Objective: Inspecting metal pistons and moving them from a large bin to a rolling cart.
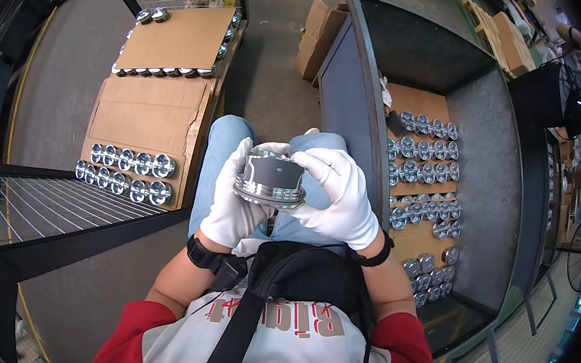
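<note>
Gloved hands held a single metal piston (271, 179) over the seated person's lap, seen from the one head view looking straight down. Left hand (234, 200), in a white glove, was wrapped around the piston's left side and underside, fingers closed against its ringed wall. Right hand (339, 194), also gloved, was clamped over the top and right side, so the part sat gripped between both palms, with its dark grey skirt and bright grooved band facing the camera. Beyond the left hand, well apart, rows of shiny pistons (126, 173) stood on cardboard sheets (147, 118) inside a wire-mesh crate (30, 205). Beyond the right hand, more pistons (423, 150) lay in rows on cardboard in a deep grey metal bin (499, 176). Below the hands hung a black strap and pouch (308, 277) against the person's chest. Judging from the grip, the smooth metal could have slipped on the cotton gloves if either hand loosened, and the part would then have dropped onto the knees or the concrete floor (274, 72), denting its machined edge.
</note>
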`<state>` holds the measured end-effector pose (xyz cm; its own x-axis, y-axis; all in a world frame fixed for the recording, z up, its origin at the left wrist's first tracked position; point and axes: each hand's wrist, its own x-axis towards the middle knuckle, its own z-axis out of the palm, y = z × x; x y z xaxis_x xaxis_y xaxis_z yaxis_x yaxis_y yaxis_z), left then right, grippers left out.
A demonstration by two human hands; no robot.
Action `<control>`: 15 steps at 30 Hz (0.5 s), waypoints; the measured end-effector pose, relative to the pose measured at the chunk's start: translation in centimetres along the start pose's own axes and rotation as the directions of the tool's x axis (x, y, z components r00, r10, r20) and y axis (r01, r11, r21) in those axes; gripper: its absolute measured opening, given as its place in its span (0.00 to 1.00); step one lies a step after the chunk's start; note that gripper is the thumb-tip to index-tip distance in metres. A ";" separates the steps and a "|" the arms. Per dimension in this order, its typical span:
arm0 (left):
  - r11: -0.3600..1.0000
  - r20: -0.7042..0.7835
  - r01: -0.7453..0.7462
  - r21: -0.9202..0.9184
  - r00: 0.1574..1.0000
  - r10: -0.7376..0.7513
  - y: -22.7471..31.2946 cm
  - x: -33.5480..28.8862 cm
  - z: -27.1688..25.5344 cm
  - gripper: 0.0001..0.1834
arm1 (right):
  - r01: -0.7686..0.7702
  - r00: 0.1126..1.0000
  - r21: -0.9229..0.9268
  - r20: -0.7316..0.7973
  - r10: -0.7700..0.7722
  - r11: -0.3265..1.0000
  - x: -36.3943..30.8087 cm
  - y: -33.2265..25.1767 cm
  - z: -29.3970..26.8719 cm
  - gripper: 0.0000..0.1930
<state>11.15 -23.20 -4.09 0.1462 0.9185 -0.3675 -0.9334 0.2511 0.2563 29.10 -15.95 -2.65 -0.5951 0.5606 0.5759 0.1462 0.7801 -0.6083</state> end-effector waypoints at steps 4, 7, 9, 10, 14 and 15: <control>0.998 -0.003 -0.060 0.032 0.998 0.061 0.1 -0.3 -0.4 0.28 | -0.009 1.000 0.011 0.005 0.009 1.000 0.0 -0.1 0.1 0.33; 0.996 -0.025 -0.077 0.055 0.997 0.078 0.1 -0.6 -0.1 0.28 | -0.020 1.000 -0.020 0.015 0.020 1.000 -0.1 -0.1 0.0 0.35; 0.975 -0.064 -0.141 0.173 0.986 0.154 -0.1 -0.6 0.1 0.27 | -0.031 0.999 -0.041 0.017 0.032 0.999 0.0 -0.5 0.0 0.37; 0.975 -0.063 -0.142 0.173 0.986 0.154 -0.1 -0.8 0.4 0.27 | -0.093 0.996 0.005 -0.014 0.093 0.996 0.3 -1.2 0.0 0.39; 0.915 -0.060 -0.206 0.348 0.969 0.241 -0.6 -1.0 1.2 0.26 | 0.026 0.997 -0.051 -0.077 -0.030 0.998 0.3 -1.5 0.5 0.42; 0.889 -0.054 -0.238 0.391 0.959 0.280 -0.8 -1.0 1.2 0.26 | 0.021 0.997 -0.059 -0.078 -0.026 0.998 0.2 -1.7 0.3 0.42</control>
<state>12.16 -23.96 -2.80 -0.1383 0.9343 -0.3285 -0.7370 0.1245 0.6643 28.46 -17.22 -1.66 -0.5350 0.5602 0.6324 0.1798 0.8069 -0.5626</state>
